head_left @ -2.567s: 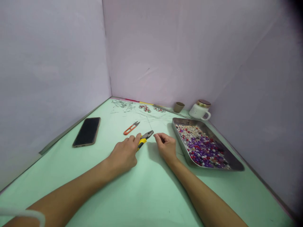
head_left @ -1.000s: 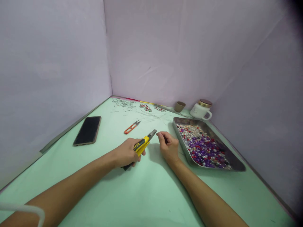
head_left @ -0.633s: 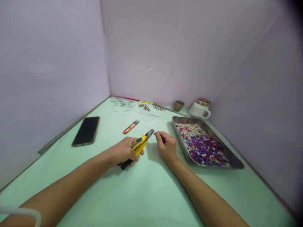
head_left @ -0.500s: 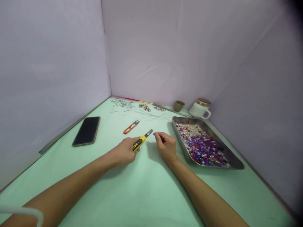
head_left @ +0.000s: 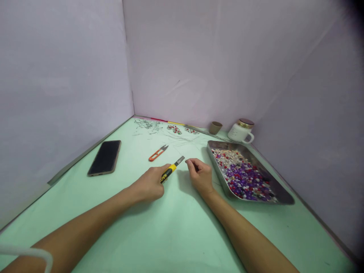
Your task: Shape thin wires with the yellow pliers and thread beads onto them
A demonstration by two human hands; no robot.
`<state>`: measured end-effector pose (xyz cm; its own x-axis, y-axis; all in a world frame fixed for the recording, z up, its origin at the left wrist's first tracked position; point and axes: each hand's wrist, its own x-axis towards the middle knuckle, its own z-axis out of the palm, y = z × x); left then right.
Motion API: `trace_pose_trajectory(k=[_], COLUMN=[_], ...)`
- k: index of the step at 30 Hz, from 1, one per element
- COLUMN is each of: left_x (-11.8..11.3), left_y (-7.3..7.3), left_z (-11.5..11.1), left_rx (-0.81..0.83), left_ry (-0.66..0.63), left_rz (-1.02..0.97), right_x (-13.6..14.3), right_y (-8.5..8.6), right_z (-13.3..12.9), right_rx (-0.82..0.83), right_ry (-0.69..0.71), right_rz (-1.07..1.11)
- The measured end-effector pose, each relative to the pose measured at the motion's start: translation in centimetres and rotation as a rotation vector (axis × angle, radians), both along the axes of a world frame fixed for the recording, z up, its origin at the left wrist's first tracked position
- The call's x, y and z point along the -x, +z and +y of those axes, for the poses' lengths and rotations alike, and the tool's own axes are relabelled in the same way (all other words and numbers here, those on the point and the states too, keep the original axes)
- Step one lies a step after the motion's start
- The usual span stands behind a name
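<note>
My left hand (head_left: 150,183) is closed round the handle of a yellow and black utility knife (head_left: 168,173), its metal end angled up and away to the right. Just right of that end, my right hand (head_left: 200,174) pinches thumb against forefinger. A tiny, thin, wire-like piece (head_left: 186,161) shows at those fingertips; the rest of it is hidden or too fine to see. Knife and pinching fingers are close but apart. Orange thread snips (head_left: 158,153) lie on the table (head_left: 142,235) beyond my left hand.
To the right, a metal tray (head_left: 284,191) holds many purple, red, white and clear beads. A phone (head_left: 104,157) lies at left. Along the back are thin wire pieces (head_left: 148,125), beaded clusters (head_left: 174,129), a small brown cup (head_left: 215,128) and a lidded white mug (head_left: 239,132).
Almost nothing differs. The knife has turned slightly in my left hand, and the whole view has shifted a few pixels.
</note>
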<state>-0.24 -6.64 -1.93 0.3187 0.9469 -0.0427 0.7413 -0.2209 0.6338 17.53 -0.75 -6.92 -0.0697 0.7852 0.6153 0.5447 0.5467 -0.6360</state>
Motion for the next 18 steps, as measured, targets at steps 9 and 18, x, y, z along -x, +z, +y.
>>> trace_pose_trajectory(k=[9,18], left_x=[-0.2,0.2], left_y=[1.4,1.0], left_z=[0.2,0.6], left_rx=[0.383,0.383], left_ry=[-0.011,-0.021], left_rz=[-0.424,-0.388], right_x=[-0.1,0.3], right_y=[0.2,0.5], right_z=[-0.2,-0.4], right_rx=[0.02,0.15], right_ry=[0.013,0.015], right_rz=[0.027,0.028])
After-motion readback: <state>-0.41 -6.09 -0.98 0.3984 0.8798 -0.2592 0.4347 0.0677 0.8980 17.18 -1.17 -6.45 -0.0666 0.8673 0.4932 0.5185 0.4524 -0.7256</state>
